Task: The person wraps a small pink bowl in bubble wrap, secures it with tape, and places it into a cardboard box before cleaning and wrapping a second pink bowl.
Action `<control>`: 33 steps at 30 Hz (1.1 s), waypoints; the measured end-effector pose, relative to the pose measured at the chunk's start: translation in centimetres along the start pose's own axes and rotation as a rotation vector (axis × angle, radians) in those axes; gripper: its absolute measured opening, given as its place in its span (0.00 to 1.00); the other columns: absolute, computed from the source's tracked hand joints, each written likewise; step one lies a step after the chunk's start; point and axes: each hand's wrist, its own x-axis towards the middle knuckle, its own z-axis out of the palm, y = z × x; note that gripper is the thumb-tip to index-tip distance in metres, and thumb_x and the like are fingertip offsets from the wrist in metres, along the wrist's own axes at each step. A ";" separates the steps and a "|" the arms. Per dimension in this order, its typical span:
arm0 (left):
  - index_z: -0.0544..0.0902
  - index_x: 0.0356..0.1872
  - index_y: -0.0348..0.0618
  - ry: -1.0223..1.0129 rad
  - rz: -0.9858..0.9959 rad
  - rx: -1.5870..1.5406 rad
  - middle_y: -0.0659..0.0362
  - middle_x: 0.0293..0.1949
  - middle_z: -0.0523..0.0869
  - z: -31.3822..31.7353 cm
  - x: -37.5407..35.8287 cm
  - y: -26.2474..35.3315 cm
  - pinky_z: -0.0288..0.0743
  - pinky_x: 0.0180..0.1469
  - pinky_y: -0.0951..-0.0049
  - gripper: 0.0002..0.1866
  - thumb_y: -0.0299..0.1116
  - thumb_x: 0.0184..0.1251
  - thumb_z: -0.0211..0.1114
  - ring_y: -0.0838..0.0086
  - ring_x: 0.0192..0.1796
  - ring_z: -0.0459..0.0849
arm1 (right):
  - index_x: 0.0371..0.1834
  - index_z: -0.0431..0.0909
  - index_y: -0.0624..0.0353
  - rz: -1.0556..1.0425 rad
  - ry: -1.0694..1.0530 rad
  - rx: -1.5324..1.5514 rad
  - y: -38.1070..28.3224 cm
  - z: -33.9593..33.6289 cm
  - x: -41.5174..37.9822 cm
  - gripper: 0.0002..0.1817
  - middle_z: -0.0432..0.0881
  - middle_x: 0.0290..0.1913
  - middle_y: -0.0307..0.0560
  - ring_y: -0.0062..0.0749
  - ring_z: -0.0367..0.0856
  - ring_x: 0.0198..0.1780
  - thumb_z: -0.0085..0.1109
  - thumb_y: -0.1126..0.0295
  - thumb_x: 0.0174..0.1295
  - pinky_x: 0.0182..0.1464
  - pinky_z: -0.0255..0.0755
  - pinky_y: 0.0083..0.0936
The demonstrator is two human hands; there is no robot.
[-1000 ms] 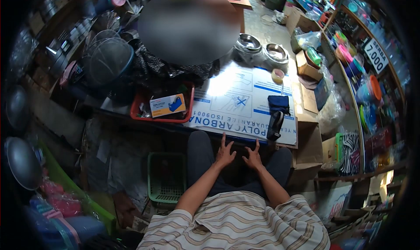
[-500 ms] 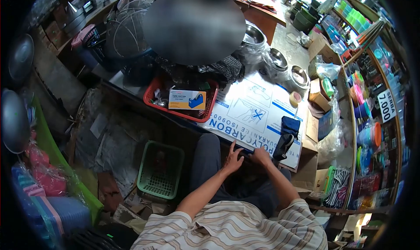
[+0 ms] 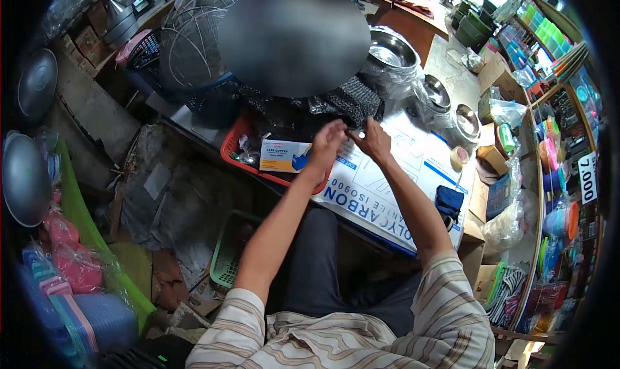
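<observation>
White polycarbonate sheet [image 3: 387, 175] with blue lettering covers most of the table [image 3: 445, 59] in front of me, and both my hands are raised over its far edge. My left hand [image 3: 327, 146] hangs above the right end of the red basket [image 3: 234, 146], fingers curled loosely, the grip neither fully spread nor pressed together; I can't tell if it's actually got hold of anything. My right hand [image 3: 372, 139] is just beside it, fingertips pinched on something small and pale [image 3: 359, 135] that sits right between the two hands. It's too tiny for me to say what it is.

Inside the red basket there's a tape cutter box [image 3: 283, 156], yellow and white with a blue picture, lying just left of my left hand. Past my hands there's a dark knitted cloth [image 3: 352, 101] at the sheet's far edge. Further back sit a big steel bowl [image 3: 391, 52] and two smaller steel bowls [image 3: 438, 91] off to the right. A roll of tape [image 3: 459, 157] lies on the sheet's right side, and a dark blue pouch [image 3: 449, 201] rests near its right corner, well apart from both hands. A green basket [image 3: 226, 265] is down on the floor by my left knee.
</observation>
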 end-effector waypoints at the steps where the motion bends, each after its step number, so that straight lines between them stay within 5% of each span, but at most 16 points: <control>1: 0.72 0.81 0.42 0.020 -0.084 -0.126 0.55 0.74 0.83 -0.5 1.4 1.8 0.81 0.66 0.64 0.30 0.37 0.84 0.68 0.66 0.68 0.86 | 0.58 0.78 0.59 -0.059 0.084 -0.047 -0.5 0.3 1.1 0.35 0.87 0.47 0.53 0.52 0.91 0.48 0.79 0.43 0.61 0.46 0.83 0.49; 8: 0.59 0.87 0.41 0.110 -0.219 -0.304 0.49 0.79 0.71 -2.5 6.1 4.0 0.83 0.66 0.55 0.37 0.37 0.86 0.65 0.58 0.71 0.83 | 0.49 0.81 0.55 -0.133 0.101 -0.305 -1.3 0.1 6.2 0.21 0.85 0.47 0.49 0.49 0.88 0.52 0.75 0.53 0.62 0.51 0.81 0.48; 14: 0.57 0.88 0.41 0.103 -0.238 -0.306 0.49 0.77 0.72 -1.0 6.7 3.5 0.81 0.68 0.53 0.39 0.37 0.86 0.65 0.58 0.71 0.81 | 0.49 0.84 0.55 -0.271 0.253 -0.046 -1.7 -7.8 6.1 0.09 0.86 0.48 0.49 0.50 0.88 0.54 0.67 0.66 0.70 0.55 0.80 0.45; 20: 0.71 0.69 0.42 -0.016 -0.205 -0.380 0.52 0.65 0.82 2.0 6.6 4.1 0.82 0.67 0.53 0.21 0.34 0.84 0.66 0.60 0.65 0.83 | 0.56 0.89 0.57 -0.350 0.115 0.240 -1.1 -14.6 4.2 0.13 0.91 0.51 0.51 0.52 0.89 0.57 0.67 0.71 0.71 0.62 0.80 0.43; 22: 0.72 0.59 0.43 0.123 -0.254 -0.423 0.51 0.61 0.84 3.9 5.7 4.8 0.84 0.65 0.51 0.15 0.30 0.81 0.68 0.58 0.62 0.86 | 0.59 0.90 0.58 -0.309 0.068 0.385 -1.2 -16.4 2.9 0.15 0.93 0.50 0.57 0.54 0.91 0.54 0.66 0.72 0.72 0.60 0.82 0.45; 27: 0.74 0.58 0.42 0.105 -0.197 -0.559 0.51 0.56 0.87 6.8 3.2 5.6 0.89 0.61 0.55 0.15 0.25 0.78 0.70 0.57 0.58 0.90 | 0.61 0.88 0.60 -0.297 0.056 0.555 -2.4 -19.3 -1.3 0.14 0.95 0.51 0.56 0.44 0.96 0.51 0.69 0.72 0.74 0.54 0.86 0.35; 31: 0.82 0.57 0.40 -0.023 -0.120 -0.202 0.56 0.52 0.91 8.0 -0.7 6.7 0.87 0.57 0.67 0.15 0.26 0.75 0.74 0.67 0.53 0.91 | 0.61 0.86 0.61 -0.190 0.065 0.741 -2.3 -19.4 -5.6 0.13 0.95 0.46 0.53 0.30 0.93 0.49 0.64 0.69 0.80 0.53 0.84 0.32; 33: 0.82 0.61 0.34 -0.008 -0.045 0.230 0.55 0.52 0.90 8.3 -2.7 7.3 0.83 0.56 0.68 0.26 0.34 0.66 0.82 0.71 0.53 0.88 | 0.61 0.86 0.61 -0.149 0.074 0.781 -2.0 -19.8 -8.2 0.12 0.94 0.45 0.52 0.31 0.93 0.48 0.64 0.69 0.80 0.52 0.83 0.31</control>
